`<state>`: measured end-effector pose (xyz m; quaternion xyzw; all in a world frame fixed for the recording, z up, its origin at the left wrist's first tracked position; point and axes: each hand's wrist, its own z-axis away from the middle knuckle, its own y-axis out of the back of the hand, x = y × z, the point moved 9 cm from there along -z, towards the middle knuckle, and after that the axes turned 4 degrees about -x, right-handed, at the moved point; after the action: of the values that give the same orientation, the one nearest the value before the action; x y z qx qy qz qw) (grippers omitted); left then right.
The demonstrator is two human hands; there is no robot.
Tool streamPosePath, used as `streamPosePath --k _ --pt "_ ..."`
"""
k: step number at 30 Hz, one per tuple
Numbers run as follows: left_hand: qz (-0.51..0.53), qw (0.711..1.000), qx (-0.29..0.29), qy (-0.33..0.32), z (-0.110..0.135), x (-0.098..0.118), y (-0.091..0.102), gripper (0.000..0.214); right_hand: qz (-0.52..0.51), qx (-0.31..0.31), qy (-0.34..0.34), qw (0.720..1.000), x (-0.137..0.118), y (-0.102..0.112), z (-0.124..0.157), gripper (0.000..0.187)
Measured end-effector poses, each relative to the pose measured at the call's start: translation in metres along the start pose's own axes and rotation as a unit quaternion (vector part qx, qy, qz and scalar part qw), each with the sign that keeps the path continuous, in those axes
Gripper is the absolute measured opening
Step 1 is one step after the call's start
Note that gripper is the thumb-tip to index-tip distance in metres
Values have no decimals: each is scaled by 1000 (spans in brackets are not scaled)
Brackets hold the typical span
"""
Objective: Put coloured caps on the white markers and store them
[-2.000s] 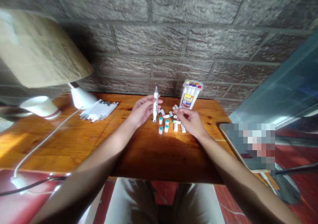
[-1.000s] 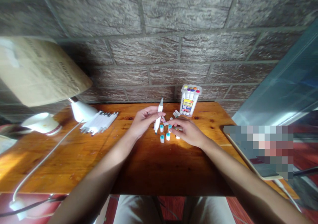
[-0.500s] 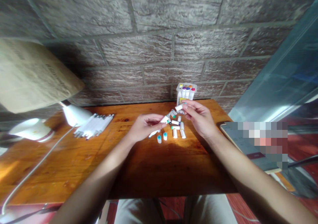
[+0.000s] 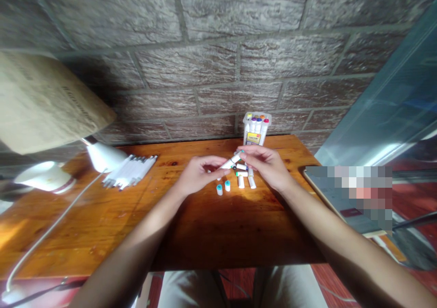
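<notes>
Over the wooden desk (image 4: 218, 226), my left hand (image 4: 201, 173) is closed round the white body of a marker (image 4: 228, 163). My right hand (image 4: 268, 164) pinches a white marker cap (image 4: 240, 155) with a blue-green end. Cap and body meet in line between my fingers; whether the cap is fully seated I cannot tell. Two blue-topped caps (image 4: 227, 186) stand upright below my left hand. Several loose white caps and short marker pieces (image 4: 241, 180) lie under and between the hands, partly hidden by them.
Behind my hands stands a clear case of coloured markers (image 4: 254, 128) against the stone wall. A row of white markers (image 4: 129, 173) lies at the left, near a lamp (image 4: 99, 155) and a white cup (image 4: 46, 177). At the right is a tablet-like device (image 4: 341, 198).
My right hand has come down and left, bringing the cap from near the marker case to the end of the marker. My left hand has stayed almost in place.
</notes>
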<state>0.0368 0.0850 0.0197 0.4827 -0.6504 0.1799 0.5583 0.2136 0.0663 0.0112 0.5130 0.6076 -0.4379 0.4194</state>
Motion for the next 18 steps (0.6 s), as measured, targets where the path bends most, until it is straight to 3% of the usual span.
streamPosePath --k 10,18 --pt "-14 1000 18 -3 1 5 2 25 66 -26 41 997 -14 -6 2 33" --pt "124 990 -46 56 5 4 -13 29 39 -35 26 998 -9 -15 4 28"
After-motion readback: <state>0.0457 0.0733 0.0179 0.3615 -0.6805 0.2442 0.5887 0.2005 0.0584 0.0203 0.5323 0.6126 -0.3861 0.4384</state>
